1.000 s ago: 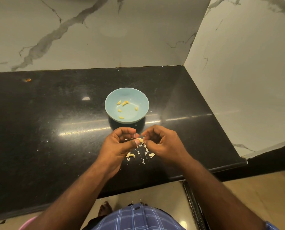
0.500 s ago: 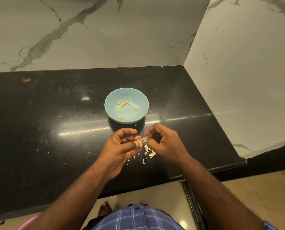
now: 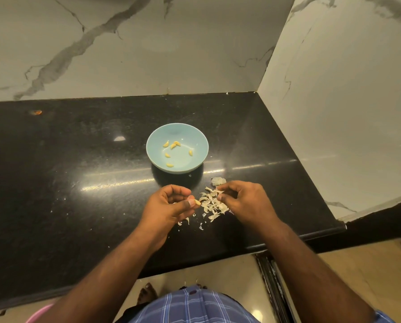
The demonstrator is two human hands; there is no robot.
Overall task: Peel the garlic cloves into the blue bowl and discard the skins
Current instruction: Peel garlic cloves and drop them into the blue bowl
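A light blue bowl [image 3: 196, 138] stands mid-counter with several peeled yellow garlic cloves [image 3: 172, 145] inside. Just in front of it, my left hand [image 3: 169, 207] pinches a small garlic clove [image 3: 197, 201] between thumb and forefinger. My right hand [image 3: 245, 201] is a little to the right, its fingertips closed on a strip of skin at the edge of a pile of pale garlic skins [image 3: 212, 203] lying on the counter between the hands. One larger skin piece [image 3: 217, 181] lies just beyond the right hand.
The black stone counter [image 3: 66, 183] meets marble walls at the back and right. Its front edge runs just below my wrists. A small orange speck [image 3: 37, 112] sits far left. A pink rim [image 3: 39, 311] shows at the floor, lower left.
My hands have drawn apart: the right hand moved right with a piece of skin, uncovering the pile of skins. The left hand keeps the clove.
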